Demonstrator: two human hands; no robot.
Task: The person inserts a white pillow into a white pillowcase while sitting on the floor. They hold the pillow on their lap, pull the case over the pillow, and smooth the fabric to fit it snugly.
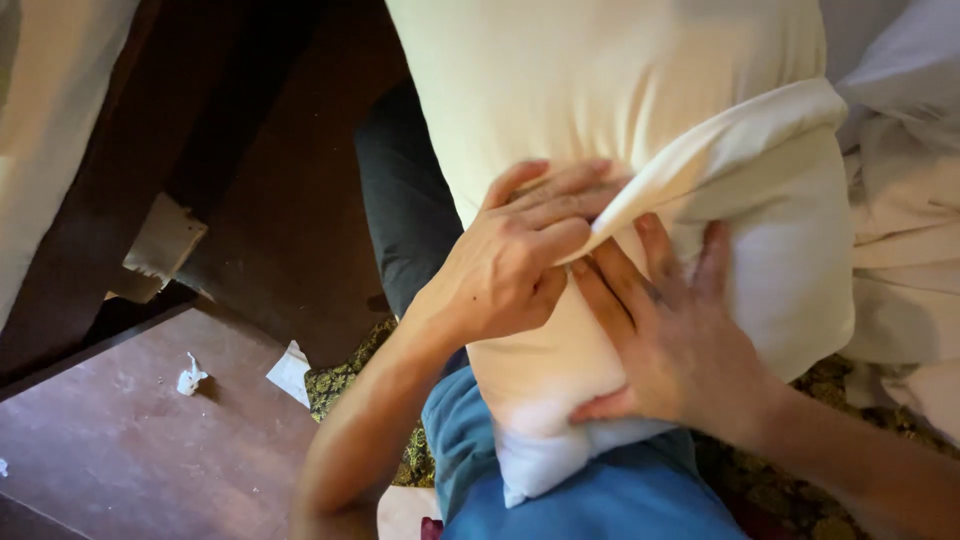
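The pillow (600,90) under the left hand (505,265) is showing pale cream-yellow. The pillowcase (780,230) by the right hand (670,340) is looking white w/ no pattern. Below both hands, the person's clothes (600,500) are showing plain blue. The carpet (345,380) just left of the left arm is showing dark green & gold w/ a curly pattern. Farther left, the table (130,450) is looking reddish brown, w/ white paper scraps (190,378) on it.

pillow (600,110) centre, upright on person's lap | pillowcase (790,240) over its right side | left hand (510,265) on case edge — right hand (670,340) just right, flat on pillow | table (120,450) near left | bedding (910,220) far right
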